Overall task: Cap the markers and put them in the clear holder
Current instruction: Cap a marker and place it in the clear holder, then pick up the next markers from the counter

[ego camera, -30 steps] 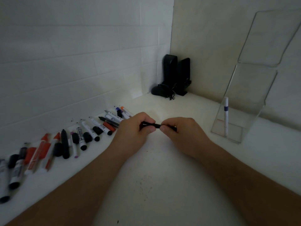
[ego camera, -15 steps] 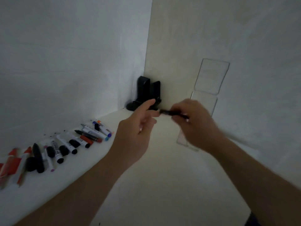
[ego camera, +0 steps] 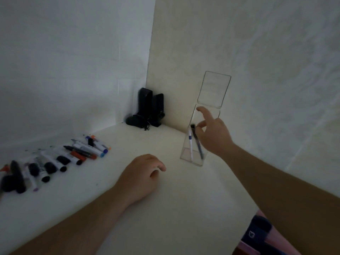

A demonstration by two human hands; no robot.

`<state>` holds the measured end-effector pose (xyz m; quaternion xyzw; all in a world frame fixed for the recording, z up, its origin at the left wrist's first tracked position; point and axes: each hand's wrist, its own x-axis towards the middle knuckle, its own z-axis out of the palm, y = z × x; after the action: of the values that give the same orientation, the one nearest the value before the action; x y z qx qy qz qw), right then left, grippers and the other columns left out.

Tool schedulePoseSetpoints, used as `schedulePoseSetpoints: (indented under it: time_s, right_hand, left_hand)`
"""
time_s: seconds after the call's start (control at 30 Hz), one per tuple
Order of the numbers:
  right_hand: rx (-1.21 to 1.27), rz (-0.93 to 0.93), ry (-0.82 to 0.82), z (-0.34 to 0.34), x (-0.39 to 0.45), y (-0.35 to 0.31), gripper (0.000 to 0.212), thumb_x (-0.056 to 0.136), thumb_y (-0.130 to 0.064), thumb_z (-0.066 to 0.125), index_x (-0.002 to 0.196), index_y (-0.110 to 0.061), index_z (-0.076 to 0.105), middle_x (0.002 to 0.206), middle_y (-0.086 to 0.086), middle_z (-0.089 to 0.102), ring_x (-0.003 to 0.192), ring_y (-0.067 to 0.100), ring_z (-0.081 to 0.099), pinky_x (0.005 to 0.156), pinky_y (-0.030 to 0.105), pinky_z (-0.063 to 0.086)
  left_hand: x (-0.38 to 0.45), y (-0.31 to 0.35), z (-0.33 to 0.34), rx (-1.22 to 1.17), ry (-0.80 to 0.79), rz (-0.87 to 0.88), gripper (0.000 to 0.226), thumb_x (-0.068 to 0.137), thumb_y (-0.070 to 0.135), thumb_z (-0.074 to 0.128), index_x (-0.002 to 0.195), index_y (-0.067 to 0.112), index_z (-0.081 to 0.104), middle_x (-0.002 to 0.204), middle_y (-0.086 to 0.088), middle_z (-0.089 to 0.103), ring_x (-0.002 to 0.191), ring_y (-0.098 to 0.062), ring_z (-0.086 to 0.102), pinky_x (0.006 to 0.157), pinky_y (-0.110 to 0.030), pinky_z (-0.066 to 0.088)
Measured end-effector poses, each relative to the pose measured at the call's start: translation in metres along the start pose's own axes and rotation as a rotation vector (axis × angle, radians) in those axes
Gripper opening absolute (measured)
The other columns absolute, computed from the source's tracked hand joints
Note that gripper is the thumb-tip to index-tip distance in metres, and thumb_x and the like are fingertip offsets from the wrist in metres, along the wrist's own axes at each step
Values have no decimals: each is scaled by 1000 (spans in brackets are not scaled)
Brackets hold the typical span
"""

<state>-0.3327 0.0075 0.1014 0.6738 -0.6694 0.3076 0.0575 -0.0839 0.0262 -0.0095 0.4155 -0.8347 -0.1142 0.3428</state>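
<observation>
Far to the left of the left-hand fingers, a row of loose markers (ego camera: pixel 55 161) lay flat on the white counter (ego camera: pixel 165 208), barrels roughly parallel; several showed black caps, a few orange or blue ends. They appeared to be laid out as stock awaiting capping, though blur prevented telling which were capped. The left hand (ego camera: pixel 141 173) rested palm-down on the matte counter, its fingers (ego camera: pixel 158 167) loosely curled together and holding nothing, evidently idle. Beyond it, in the wall corner, stood a pair of black speakers (ego camera: pixel 150 109), smooth and boxy.

To the right, the clear holder (ego camera: pixel 213 92), a tall, glossy, transparent stepped stand, leaned toward the wall. Its lowest pocket held a slim white pen with a blue band (ego camera: pixel 190 144) and a dark capped marker (ego camera: pixel 197 142), both upright and tilted. The right hand (ego camera: pixel 215 133) hovered at the pocket's mouth, fingers (ego camera: pixel 202 111) spread apart; the thumb sat just beside the dark marker's top. Whether it touched could not be determined. In my judgement, the marker was just being released.
</observation>
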Motion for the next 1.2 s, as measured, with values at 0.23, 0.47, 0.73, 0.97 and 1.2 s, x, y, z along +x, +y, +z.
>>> schedulePoseSetpoints:
  time_s: [0.23,0.47,0.73,0.97,1.2]
  right_hand:
    - [-169,-22,22,11,-1,4,32,96,-27,48,122,-38,63,114,-8,69,111,25,51,94,46,48]
    - [118,-387,-23,80,-19,-78,38,90,-13,61,125,-27,64,114,-7,58,96,10,55,87,26,46]
    - [403,-181,-521,193,25,-150,54,97,-6,47,148,-25,49,148,0,52,132,18,50,112,28,36]
    - [110,-446,-651,235,62,-182,52,99,-21,36,148,-35,45,150,6,48,138,29,40,105,40,24]
    - [135,-526,-632,225,63,-175,30,99,-30,51,120,-24,72,122,8,63,113,26,57,98,42,45]
  left_hand:
    - [4,-8,-8,-88,35,-117,24,90,18,58,97,38,70,102,21,61,91,3,58,82,-17,46]
    - [-4,-48,-50,237,-152,-286,32,92,50,50,71,26,55,75,7,60,72,-11,56,63,-29,44]
    - [-31,-83,-80,163,29,-333,34,92,40,60,64,22,54,58,2,55,54,-6,51,55,-26,45]
    - [-24,-86,-71,134,58,-293,28,90,37,60,66,23,56,56,6,55,55,-11,53,50,-21,39]
    - [-23,-87,-66,287,40,-250,28,89,42,56,69,22,56,58,4,55,56,-9,54,53,-30,47]
